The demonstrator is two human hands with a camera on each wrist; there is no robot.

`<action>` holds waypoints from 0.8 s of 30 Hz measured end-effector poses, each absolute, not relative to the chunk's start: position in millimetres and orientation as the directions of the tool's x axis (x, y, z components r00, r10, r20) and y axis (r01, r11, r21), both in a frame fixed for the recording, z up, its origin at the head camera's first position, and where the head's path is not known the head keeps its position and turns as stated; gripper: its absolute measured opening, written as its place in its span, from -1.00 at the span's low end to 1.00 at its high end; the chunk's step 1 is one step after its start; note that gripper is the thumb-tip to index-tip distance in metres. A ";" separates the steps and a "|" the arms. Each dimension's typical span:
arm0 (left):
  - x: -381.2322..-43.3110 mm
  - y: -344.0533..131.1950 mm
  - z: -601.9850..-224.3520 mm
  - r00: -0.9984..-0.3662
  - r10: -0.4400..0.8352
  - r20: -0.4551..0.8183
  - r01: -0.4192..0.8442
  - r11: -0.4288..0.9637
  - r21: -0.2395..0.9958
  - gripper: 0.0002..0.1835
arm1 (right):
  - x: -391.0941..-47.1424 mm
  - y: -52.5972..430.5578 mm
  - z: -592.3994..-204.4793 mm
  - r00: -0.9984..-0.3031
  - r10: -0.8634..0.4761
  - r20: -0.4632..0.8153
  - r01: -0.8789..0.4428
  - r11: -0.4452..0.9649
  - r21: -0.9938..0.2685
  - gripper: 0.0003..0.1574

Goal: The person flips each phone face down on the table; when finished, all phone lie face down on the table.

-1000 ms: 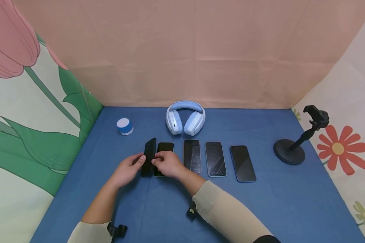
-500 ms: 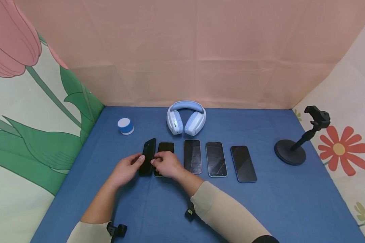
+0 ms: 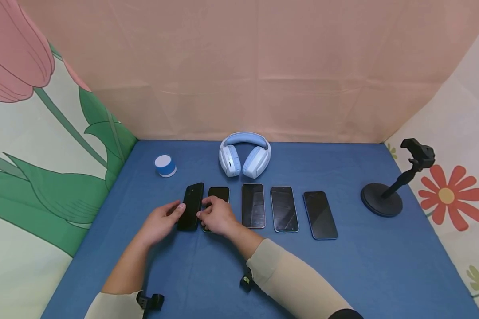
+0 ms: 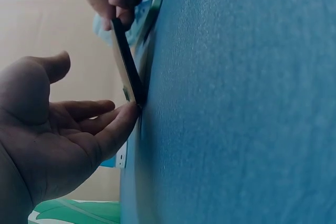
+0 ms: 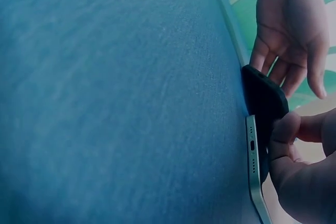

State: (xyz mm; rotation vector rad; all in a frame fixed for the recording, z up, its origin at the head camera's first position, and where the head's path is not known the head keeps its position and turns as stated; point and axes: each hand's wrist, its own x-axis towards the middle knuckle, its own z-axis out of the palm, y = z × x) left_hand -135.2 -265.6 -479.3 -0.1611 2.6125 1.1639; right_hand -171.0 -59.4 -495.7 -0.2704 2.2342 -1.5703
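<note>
While the right hand (image 3: pixel 219 217) pinches the right edge of a tilted black phone (image 3: pixel 191 206), left of centre frame, grip clamped there, the left hand (image 3: pixel 159 223) holds extended fingers at its opposite edge, thumb apart; contact likely, though the left wrist view is dim; second phone (image 3: pixel 218 192) just right, partly hidden; three more phones (image 3: pixel 284 209) right of centre on the worktop (image 3: pixel 201 283).

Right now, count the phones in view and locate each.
5: a tilted phone pinched by the right hand; a second phone, partly hidden by that hand; then rightward, the third, fourth and fifth, flat.
</note>
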 end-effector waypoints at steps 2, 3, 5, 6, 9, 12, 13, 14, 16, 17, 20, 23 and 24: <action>-134.8 -267.3 -479.7 -0.957 0.010 -0.291 -0.210 0.671 0.712 -0.17 | -170.6 -60.1 -496.6 -0.901 -0.377 -0.213 0.077 0.345 -0.935 -0.58; -134.7 -268.1 -479.9 -0.957 0.009 -0.290 -0.209 0.671 0.711 -0.17 | -170.4 -60.5 -497.2 -0.900 -0.380 -0.214 0.079 0.341 -0.937 -0.61; -134.1 -269.4 -479.6 -0.956 0.007 -0.293 -0.213 0.671 0.711 -0.16 | -170.2 -61.2 -498.0 -0.897 -0.386 -0.215 0.081 0.335 -0.939 -0.64; -134.0 -269.9 -479.3 -0.956 0.004 -0.294 -0.216 0.669 0.711 -0.16 | -170.1 -61.4 -498.0 -0.895 -0.390 -0.215 0.082 0.331 -0.940 -0.64; -133.5 -271.8 -478.1 -0.954 -0.001 -0.301 -0.226 0.665 0.712 -0.14 | -169.9 -61.6 -497.5 -0.890 -0.404 -0.210 0.074 0.326 -0.942 -0.62; -133.5 -273.3 -476.9 -0.952 -0.005 -0.308 -0.234 0.661 0.713 -0.14 | -170.1 -60.6 -496.3 -0.881 -0.424 -0.210 0.058 0.343 -0.937 -0.56; -133.5 -273.7 -476.6 -0.951 -0.005 -0.309 -0.235 0.661 0.712 -0.14 | -170.3 -60.4 -496.3 -0.877 -0.431 -0.211 0.053 0.350 -0.935 -0.55; -133.5 -274.0 -476.3 -0.951 -0.006 -0.310 -0.236 0.661 0.712 -0.13 | -170.2 -59.9 -495.8 -0.873 -0.438 -0.213 0.048 0.357 -0.933 -0.53; -133.6 -274.4 -475.8 -0.950 -0.008 -0.311 -0.240 0.654 0.717 -0.12 | -170.5 -59.4 -495.3 -0.868 -0.448 -0.213 0.034 0.374 -0.927 -0.50; -133.5 -274.5 -475.5 -0.950 -0.009 -0.313 -0.243 0.651 0.719 -0.11 | -170.5 -59.0 -494.7 -0.865 -0.454 -0.214 0.026 0.385 -0.923 -0.49; -133.3 -274.7 -474.8 -0.950 -0.009 -0.313 -0.245 0.644 0.725 -0.10 | -171.0 -58.2 -492.4 -0.854 -0.473 -0.218 -0.004 0.425 -0.905 -0.47; -133.0 -274.9 -474.7 -0.949 -0.010 -0.315 -0.248 0.641 0.727 -0.11 | -172.3 -58.0 -490.1 -0.837 -0.495 -0.233 -0.025 0.461 -0.887 -0.43; -133.0 -274.9 -475.0 -0.949 -0.011 -0.315 -0.249 0.639 0.728 -0.12 | -172.8 -58.0 -489.5 -0.831 -0.501 -0.241 -0.025 0.466 -0.884 -0.42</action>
